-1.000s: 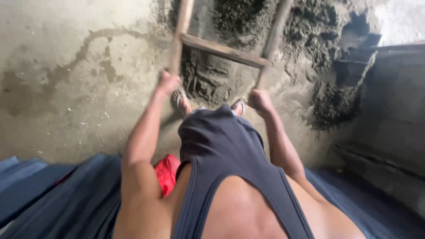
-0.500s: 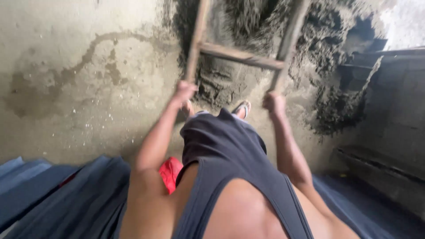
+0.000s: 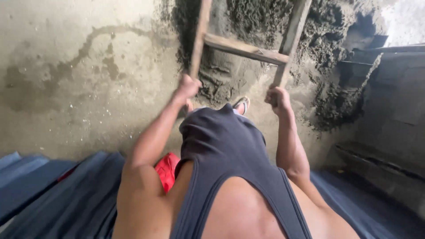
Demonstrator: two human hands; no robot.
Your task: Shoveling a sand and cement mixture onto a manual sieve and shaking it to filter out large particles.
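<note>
Stained concrete floor (image 3: pixel 66 88); heap of dark wet sand (image 3: pixel 265 26) on it; wooden ladder (image 3: pixel 241 48) planted there

wooden ladder (image 3: pixel 248 48) | weathered, one rung visible | leaning over grey sand, rails gripped

Below me I see a bare concrete floor (image 3: pixel 79 79), stained with a dark curling mark. Heaps of damp grey sand or mortar (image 3: pixel 327 48) lie on it. Blue corrugated sheets (image 3: pixel 57 194) run along the bottom edge. Daylight brightens the upper right corner.
</note>
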